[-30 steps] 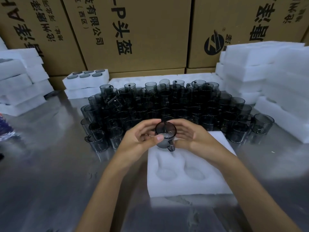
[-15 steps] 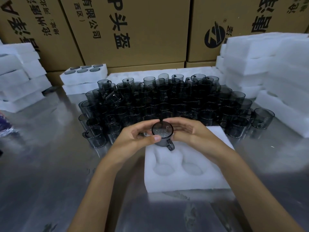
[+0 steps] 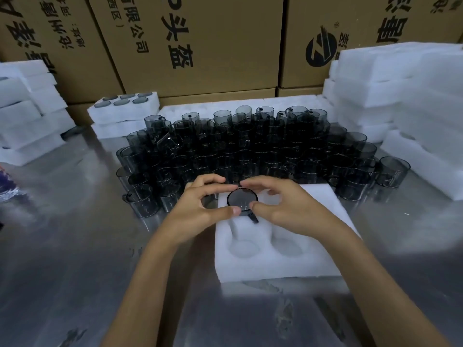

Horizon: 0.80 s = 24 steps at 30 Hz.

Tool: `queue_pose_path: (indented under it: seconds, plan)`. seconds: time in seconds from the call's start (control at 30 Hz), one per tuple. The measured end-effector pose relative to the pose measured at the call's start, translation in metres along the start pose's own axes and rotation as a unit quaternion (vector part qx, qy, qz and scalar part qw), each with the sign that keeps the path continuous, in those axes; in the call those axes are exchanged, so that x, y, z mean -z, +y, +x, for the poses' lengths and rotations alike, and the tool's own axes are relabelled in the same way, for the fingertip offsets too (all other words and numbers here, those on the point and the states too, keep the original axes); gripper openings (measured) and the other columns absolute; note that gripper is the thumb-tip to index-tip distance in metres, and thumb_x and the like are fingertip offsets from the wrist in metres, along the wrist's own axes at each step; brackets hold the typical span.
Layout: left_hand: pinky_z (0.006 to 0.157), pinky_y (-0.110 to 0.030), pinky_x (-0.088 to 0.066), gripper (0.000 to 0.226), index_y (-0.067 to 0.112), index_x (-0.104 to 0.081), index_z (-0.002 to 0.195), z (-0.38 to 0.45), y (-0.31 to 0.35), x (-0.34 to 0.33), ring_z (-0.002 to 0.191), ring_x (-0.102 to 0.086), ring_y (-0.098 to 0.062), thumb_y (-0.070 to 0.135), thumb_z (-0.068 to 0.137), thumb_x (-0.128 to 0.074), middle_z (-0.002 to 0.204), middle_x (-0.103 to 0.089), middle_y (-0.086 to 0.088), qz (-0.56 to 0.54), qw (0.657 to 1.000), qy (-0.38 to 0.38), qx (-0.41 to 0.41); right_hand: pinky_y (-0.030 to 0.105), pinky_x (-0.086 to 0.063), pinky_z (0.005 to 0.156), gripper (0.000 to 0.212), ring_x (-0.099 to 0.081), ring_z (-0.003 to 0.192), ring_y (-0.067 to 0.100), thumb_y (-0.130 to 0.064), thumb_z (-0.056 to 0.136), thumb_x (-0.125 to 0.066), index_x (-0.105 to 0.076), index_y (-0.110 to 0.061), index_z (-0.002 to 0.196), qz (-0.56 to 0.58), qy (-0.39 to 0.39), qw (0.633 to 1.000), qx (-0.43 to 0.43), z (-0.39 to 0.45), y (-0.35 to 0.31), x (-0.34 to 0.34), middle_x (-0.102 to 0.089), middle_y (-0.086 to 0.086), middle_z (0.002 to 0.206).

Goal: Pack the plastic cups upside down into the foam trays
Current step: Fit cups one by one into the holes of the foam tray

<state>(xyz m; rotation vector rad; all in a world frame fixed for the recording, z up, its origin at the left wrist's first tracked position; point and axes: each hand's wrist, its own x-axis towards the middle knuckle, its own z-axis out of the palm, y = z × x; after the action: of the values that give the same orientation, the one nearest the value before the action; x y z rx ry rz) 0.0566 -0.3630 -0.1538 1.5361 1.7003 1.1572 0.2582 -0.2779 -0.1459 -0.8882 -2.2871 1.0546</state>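
Observation:
A dark smoky plastic cup (image 3: 241, 198) sits upside down, sunk into a far-left pocket of the white foam tray (image 3: 323, 236) before me, its handle pointing toward me. My left hand (image 3: 200, 206) and my right hand (image 3: 288, 204) both pinch the cup's rim between thumb and fingers. Two hollow pockets show in the tray's near row. Behind the tray stands a big crowd of the same cups (image 3: 250, 146), upright on the metal table.
A filled foam tray (image 3: 150, 106) with cup bottoms showing lies on another tray at the back left. Foam trays are stacked at the left (image 3: 27, 116) and at the right (image 3: 400, 96). Cardboard boxes (image 3: 200, 41) wall off the back. A lone cup (image 3: 393, 171) stands at right.
The cup went from raised and tilted toward me to flat and upside down, lowered into the tray pocket. Both hands came down with it.

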Motion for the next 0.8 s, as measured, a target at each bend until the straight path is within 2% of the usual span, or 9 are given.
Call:
queue_pose_path:
  seconds: [0.1,0.23,0.33,0.43,0.53,0.6,0.7,0.8]
  plan:
    - [0.086,0.006,-0.027,0.039,0.041,-0.071,0.112,0.0,-0.001,-0.002,0.118,-0.027,0.017,0.031,0.076,-0.084,0.126,-0.046,0.026,0.062,0.998,-0.001,-0.017,0.022,-0.014,0.106,0.042,-0.027,0.132,-0.006,-0.036,0.093,-0.064,-0.058,-0.046,0.134,-0.138,0.012,0.99,0.012,-0.004,0.005,-0.002,-0.05,-0.031,0.134]
    - [0.086,0.006,-0.027,0.039,0.037,-0.071,0.114,0.0,-0.003,-0.003,0.115,-0.029,0.017,0.033,0.078,-0.083,0.124,-0.047,0.024,0.085,0.996,0.003,-0.026,0.021,-0.001,0.104,0.041,-0.013,0.141,-0.004,-0.047,0.095,-0.059,-0.053,-0.057,0.134,-0.175,-0.006,0.984,-0.003,-0.002,0.008,0.001,-0.035,-0.027,0.153]
    - [0.087,0.006,-0.027,0.036,0.04,-0.071,0.111,0.0,-0.004,-0.004,0.114,-0.033,0.016,0.034,0.077,-0.082,0.12,-0.051,0.024,0.077,0.997,-0.001,-0.032,0.025,-0.004,0.111,0.038,-0.019,0.143,0.002,-0.052,0.093,-0.059,-0.052,-0.064,0.128,-0.171,-0.003,0.985,-0.006,0.0,0.01,0.003,-0.041,-0.024,0.151]
    - [0.091,-0.007,-0.036,0.027,0.04,-0.074,0.11,0.002,-0.006,-0.008,0.116,-0.044,0.006,0.034,0.084,-0.077,0.115,-0.057,0.025,0.033,0.998,0.033,-0.036,0.031,-0.01,0.119,0.035,-0.032,0.136,0.001,-0.054,0.089,-0.063,-0.055,-0.066,0.121,-0.158,0.019,0.987,0.002,0.0,0.014,0.003,-0.05,-0.03,0.138]
    - [0.081,-0.014,-0.044,0.025,0.032,-0.072,0.116,0.008,-0.012,-0.013,0.094,-0.058,-0.001,0.021,0.094,-0.067,0.107,-0.063,0.017,0.006,0.989,0.143,-0.042,0.014,-0.004,0.107,0.031,-0.032,0.119,-0.008,-0.053,0.086,-0.066,-0.057,-0.069,0.111,-0.142,0.045,0.989,0.012,0.001,0.017,0.0,-0.045,-0.048,0.114]
    - [0.073,-0.012,-0.045,0.031,0.027,-0.068,0.122,0.012,-0.017,-0.013,0.081,-0.057,-0.002,0.011,0.097,-0.059,0.1,-0.061,0.007,0.06,0.978,0.195,-0.034,0.008,-0.002,0.102,0.03,-0.028,0.112,-0.013,-0.053,0.085,-0.065,-0.056,-0.07,0.107,-0.132,0.05,0.99,0.016,0.001,0.018,-0.001,-0.042,-0.051,0.108]
    - [0.07,-0.017,-0.045,0.034,0.026,-0.063,0.129,0.016,-0.027,-0.01,0.072,-0.053,-0.008,0.011,0.1,-0.056,0.084,-0.054,0.002,0.151,0.971,0.186,-0.001,0.012,-0.002,0.101,0.029,-0.027,0.111,-0.013,-0.053,0.086,-0.064,-0.058,-0.067,0.11,-0.127,0.047,0.991,0.014,0.0,0.018,0.0,-0.042,-0.05,0.109]
    - [0.067,-0.025,-0.046,0.035,0.029,-0.061,0.128,0.018,-0.03,-0.013,0.068,-0.056,-0.013,0.015,0.096,-0.063,0.075,-0.056,-0.001,0.174,0.972,0.16,0.019,0.018,-0.004,0.103,0.03,-0.028,0.113,-0.011,-0.052,0.087,-0.063,-0.06,-0.064,0.114,-0.129,0.048,0.99,0.011,0.0,0.017,0.0,-0.044,-0.046,0.11]
